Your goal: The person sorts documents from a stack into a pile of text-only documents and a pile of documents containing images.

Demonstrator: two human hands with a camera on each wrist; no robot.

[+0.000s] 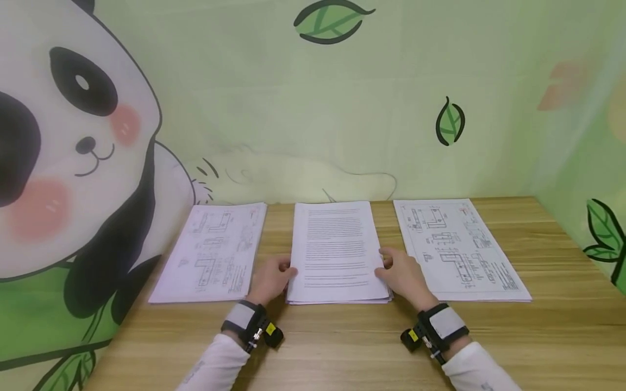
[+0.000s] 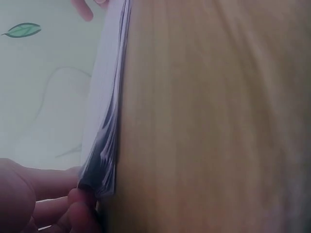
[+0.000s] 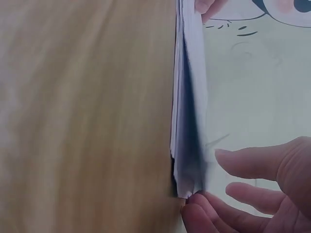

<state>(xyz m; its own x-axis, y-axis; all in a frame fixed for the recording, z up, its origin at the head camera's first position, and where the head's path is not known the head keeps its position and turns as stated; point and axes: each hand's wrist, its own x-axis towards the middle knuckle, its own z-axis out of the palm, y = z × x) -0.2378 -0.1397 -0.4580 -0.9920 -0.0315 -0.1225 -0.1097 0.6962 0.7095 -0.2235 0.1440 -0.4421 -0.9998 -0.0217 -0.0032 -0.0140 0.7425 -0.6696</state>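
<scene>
"Where is the paper pile (image 1: 335,239) found?"

"It is set straight ahead on the table (image 1: 342,347), at twelve o'clock. At its eight o'clock edge it is pinched by the left hand (image 1: 270,278). Near four it is only touched by the fingertips of the right hand (image 1: 403,274), with the thumb held off."

"How is it best handled?"

"Near five and seven, sheets (image 2: 109,172) are spread apart. Both sides are best pressed softly and evenly, so that no corner is bent."

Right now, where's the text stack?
In the head view, the text stack lies centrally on the table between the left hand and right hand, with drawings on either side.
</scene>
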